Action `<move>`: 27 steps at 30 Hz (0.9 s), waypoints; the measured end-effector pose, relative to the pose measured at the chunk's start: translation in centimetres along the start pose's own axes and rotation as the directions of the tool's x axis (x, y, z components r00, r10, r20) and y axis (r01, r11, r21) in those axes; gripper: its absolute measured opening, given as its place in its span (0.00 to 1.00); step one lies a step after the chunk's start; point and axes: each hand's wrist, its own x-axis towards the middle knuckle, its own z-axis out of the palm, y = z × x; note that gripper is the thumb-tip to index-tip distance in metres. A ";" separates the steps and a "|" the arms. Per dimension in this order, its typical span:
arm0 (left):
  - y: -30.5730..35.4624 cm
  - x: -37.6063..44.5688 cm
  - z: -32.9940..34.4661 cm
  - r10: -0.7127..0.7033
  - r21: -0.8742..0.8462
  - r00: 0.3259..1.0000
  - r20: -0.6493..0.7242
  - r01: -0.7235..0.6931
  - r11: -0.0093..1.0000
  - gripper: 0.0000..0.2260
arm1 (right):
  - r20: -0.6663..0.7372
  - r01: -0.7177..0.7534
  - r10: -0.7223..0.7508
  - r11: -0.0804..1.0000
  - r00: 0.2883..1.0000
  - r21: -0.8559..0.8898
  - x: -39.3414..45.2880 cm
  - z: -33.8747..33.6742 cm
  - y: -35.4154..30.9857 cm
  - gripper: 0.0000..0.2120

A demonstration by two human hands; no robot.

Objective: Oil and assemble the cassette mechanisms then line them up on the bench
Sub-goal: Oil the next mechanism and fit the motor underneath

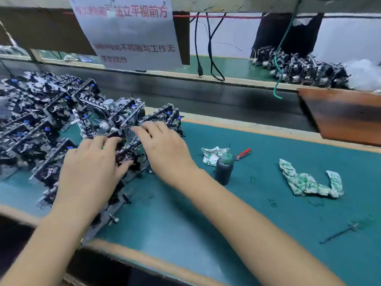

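Note:
A row of metal-and-black cassette mechanisms (pixel 132 120) stands on edge along the left of the green bench mat (pixel 237 213). My left hand (pixel 90 168) lies over the nearer mechanisms of the row, fingers stretched across their tops and thumb against a mechanism's side. Just beyond it, my right hand (pixel 165 149) rests on the row, its straight fingertips touching the upper edges of the farther mechanisms. A dark oil bottle with a green cap (pixel 223 168) stands upright on the mat right of my right wrist, untouched.
A loose heap of mechanisms (pixel 35 120) fills the far left. A red-handled tool (pixel 244 153), two crumpled printed papers (pixel 212 154) (pixel 309 182) and a thin metal pin (pixel 340 234) lie on the mat. A brown board (pixel 340 114) juts in at right; more mechanisms (pixel 305 69) and hanging cables (pixel 212 48) sit behind.

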 end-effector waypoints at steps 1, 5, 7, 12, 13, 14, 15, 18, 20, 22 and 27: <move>-0.6 0.1 0.1 0.001 0.040 0.998 0.058 -0.003 0.999 0.21 | 0.036 0.072 -0.070 0.995 0.997 -0.062 0.9 0.4 0.3 0.23; -1.4 0.9 0.3 0.018 0.053 0.989 0.146 -0.026 0.998 0.26 | 0.194 0.223 -0.192 0.963 0.962 -0.154 2.8 0.8 1.6 0.18; -1.3 1.6 0.3 0.055 -0.035 0.987 0.153 -0.050 0.998 0.24 | 0.207 0.250 -0.216 0.956 0.954 -0.152 3.1 0.3 1.7 0.15; -1.3 2.3 0.4 0.196 -0.160 0.963 0.187 -0.167 0.973 0.23 | 0.238 0.232 -0.209 0.970 0.948 -0.069 1.8 -0.8 2.4 0.12; -1.4 2.3 0.2 0.212 -0.176 0.957 0.197 -0.179 0.968 0.22 | 0.232 0.223 -0.203 0.973 0.951 -0.064 1.5 -1.0 2.5 0.12; -1.4 2.4 0.1 0.227 -0.191 0.954 0.196 -0.190 0.963 0.22 | 0.224 0.217 -0.198 0.974 0.954 -0.065 1.2 -1.1 2.5 0.12; -1.4 2.4 0.0 0.239 -0.201 0.952 0.189 -0.201 0.959 0.21 | 0.212 0.210 -0.192 0.976 0.958 -0.066 0.9 -1.2 2.5 0.12; -0.8 2.4 0.1 0.264 -0.203 0.955 0.131 -0.235 0.951 0.19 | 0.189 0.156 -0.146 0.987 0.971 -0.043 0.4 -1.3 2.8 0.12; -0.5 2.3 0.2 0.255 -0.225 0.964 0.072 -0.233 0.946 0.18 | 0.184 0.115 -0.109 0.993 0.977 -0.022 0.5 -1.4 3.2 0.12; -0.5 2.3 0.2 0.224 -0.269 0.974 0.038 -0.206 0.941 0.19 | 0.181 0.074 -0.076 0.997 0.980 0.020 0.8 -1.5 3.7 0.11; -1.4 2.7 -0.1 0.169 -0.437 0.983 -0.074 -0.184 0.880 0.14 | 0.170 0.023 -0.047 0.990 0.984 0.138 1.5 -1.8 4.0 0.12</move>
